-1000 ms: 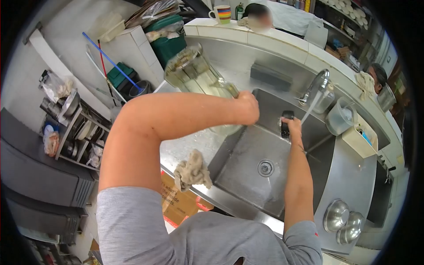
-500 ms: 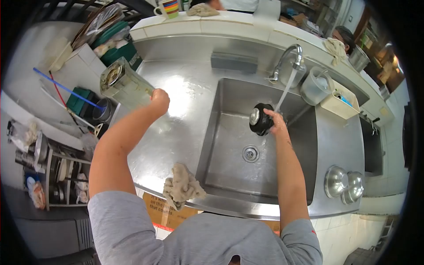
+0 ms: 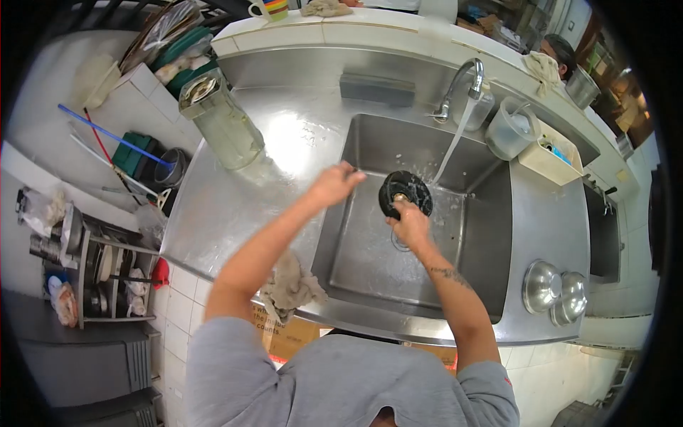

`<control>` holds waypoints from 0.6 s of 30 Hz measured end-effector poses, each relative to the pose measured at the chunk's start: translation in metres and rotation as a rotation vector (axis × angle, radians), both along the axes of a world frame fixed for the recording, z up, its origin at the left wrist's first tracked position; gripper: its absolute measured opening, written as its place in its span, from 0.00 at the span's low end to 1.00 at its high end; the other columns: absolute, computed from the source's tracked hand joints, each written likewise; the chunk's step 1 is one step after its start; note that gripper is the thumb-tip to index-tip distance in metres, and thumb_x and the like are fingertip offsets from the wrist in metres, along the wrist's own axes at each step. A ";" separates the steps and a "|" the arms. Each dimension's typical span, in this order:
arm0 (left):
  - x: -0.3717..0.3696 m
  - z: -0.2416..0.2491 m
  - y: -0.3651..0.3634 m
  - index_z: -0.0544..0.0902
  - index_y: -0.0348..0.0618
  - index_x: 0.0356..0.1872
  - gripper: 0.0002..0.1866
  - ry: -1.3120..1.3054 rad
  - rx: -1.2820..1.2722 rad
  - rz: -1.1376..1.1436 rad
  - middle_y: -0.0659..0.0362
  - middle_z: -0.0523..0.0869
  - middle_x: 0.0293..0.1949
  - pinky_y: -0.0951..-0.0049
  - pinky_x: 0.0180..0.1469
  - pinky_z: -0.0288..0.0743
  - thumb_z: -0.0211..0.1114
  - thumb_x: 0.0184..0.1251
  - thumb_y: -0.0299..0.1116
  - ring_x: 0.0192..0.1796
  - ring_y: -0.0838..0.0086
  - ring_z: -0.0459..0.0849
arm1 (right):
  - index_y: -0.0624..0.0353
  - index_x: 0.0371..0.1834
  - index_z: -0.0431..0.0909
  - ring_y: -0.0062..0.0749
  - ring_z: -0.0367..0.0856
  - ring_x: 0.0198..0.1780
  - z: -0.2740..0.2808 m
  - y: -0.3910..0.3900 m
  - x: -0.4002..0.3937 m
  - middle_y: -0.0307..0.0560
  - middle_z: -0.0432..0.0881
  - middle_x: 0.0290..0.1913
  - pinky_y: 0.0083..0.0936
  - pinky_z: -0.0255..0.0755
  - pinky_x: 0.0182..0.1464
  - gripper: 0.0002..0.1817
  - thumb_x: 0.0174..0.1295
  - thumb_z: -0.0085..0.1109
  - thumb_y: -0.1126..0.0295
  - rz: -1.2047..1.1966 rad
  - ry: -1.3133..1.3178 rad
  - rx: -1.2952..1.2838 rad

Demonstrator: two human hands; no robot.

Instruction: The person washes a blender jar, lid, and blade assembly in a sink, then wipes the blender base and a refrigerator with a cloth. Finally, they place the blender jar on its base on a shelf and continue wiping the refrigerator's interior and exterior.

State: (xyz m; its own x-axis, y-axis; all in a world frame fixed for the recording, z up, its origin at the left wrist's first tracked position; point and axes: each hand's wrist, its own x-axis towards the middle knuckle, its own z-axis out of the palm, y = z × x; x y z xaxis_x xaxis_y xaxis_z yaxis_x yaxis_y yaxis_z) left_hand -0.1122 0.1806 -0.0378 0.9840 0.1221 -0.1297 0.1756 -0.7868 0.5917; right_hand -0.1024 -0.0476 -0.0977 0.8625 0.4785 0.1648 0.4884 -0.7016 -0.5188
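Note:
In my right hand is a black round blender part with a small metallic centre, held inside the sink. Its exact kind cannot be made out. Water streams from the curved faucet just to its right, and splashes show around it. My left hand hovers over the sink's left edge, empty, its fingers loosely apart and pointing toward the part. To the upper left, a clear blender jar stands on the steel counter, away from both hands.
A crumpled cloth hangs over the counter's front edge. Two metal bowls sit right of the sink. A clear plastic tub and a cream bin stand behind. A striped mug is on the ledge; another person is at the upper right.
My left hand has let go of the blender jar, now standing on the counter, and moved right to the sink. My right hand has brought the black part left and turned it.

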 end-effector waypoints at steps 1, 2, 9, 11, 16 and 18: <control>-0.003 -0.009 -0.016 0.71 0.41 0.54 0.34 0.119 -0.197 0.052 0.46 0.78 0.46 0.58 0.50 0.70 0.54 0.58 0.61 0.53 0.57 0.75 | 0.58 0.39 0.79 0.43 0.77 0.47 0.000 0.004 -0.011 0.49 0.78 0.46 0.34 0.71 0.49 0.17 0.42 0.67 0.69 0.049 -0.061 0.014; -0.008 -0.016 -0.029 0.69 0.42 0.55 0.35 0.211 -0.371 0.129 0.48 0.78 0.47 0.57 0.49 0.71 0.53 0.58 0.63 0.53 0.59 0.75 | 0.58 0.39 0.79 0.42 0.76 0.47 0.002 0.007 -0.019 0.49 0.78 0.46 0.34 0.71 0.48 0.17 0.42 0.66 0.69 0.091 -0.113 0.033; -0.036 -0.028 -0.058 0.64 0.38 0.56 0.36 0.147 -0.990 0.279 0.49 0.75 0.49 0.59 0.45 0.73 0.67 0.49 0.47 0.53 0.63 0.75 | 0.61 0.41 0.79 0.47 0.72 0.53 -0.007 0.023 -0.043 0.51 0.76 0.51 0.35 0.66 0.53 0.19 0.42 0.67 0.71 0.159 -0.092 0.443; -0.036 -0.023 -0.055 0.64 0.35 0.55 0.37 -0.077 -0.610 0.223 0.44 0.74 0.49 0.63 0.47 0.72 0.69 0.44 0.40 0.53 0.59 0.74 | 0.63 0.40 0.78 0.41 0.72 0.54 -0.003 0.025 -0.039 0.49 0.75 0.49 0.34 0.65 0.55 0.17 0.44 0.66 0.72 0.285 0.109 0.572; -0.063 0.035 -0.058 0.68 0.35 0.49 0.31 -0.372 0.124 0.036 0.44 0.69 0.50 0.55 0.48 0.67 0.67 0.39 0.31 0.48 0.49 0.72 | 0.63 0.45 0.72 0.36 0.71 0.50 0.021 0.045 -0.032 0.45 0.74 0.47 0.30 0.62 0.56 0.19 0.45 0.51 0.78 0.284 1.191 1.476; -0.072 0.034 -0.045 0.69 0.35 0.48 0.26 -0.502 0.292 -0.053 0.45 0.70 0.49 0.56 0.47 0.66 0.63 0.43 0.29 0.48 0.52 0.71 | 0.61 0.47 0.72 0.37 0.71 0.51 0.020 0.044 -0.024 0.48 0.75 0.48 0.31 0.62 0.57 0.22 0.43 0.48 0.77 0.359 1.544 1.713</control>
State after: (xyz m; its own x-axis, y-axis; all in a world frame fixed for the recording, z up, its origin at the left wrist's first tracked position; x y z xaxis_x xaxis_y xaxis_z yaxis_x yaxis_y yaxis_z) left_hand -0.1842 0.1352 -0.0033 0.9222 0.0317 0.3855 -0.1142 -0.9299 0.3497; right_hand -0.1265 -0.0036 -0.0774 0.6397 0.7684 -0.0192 -0.7378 0.6070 -0.2952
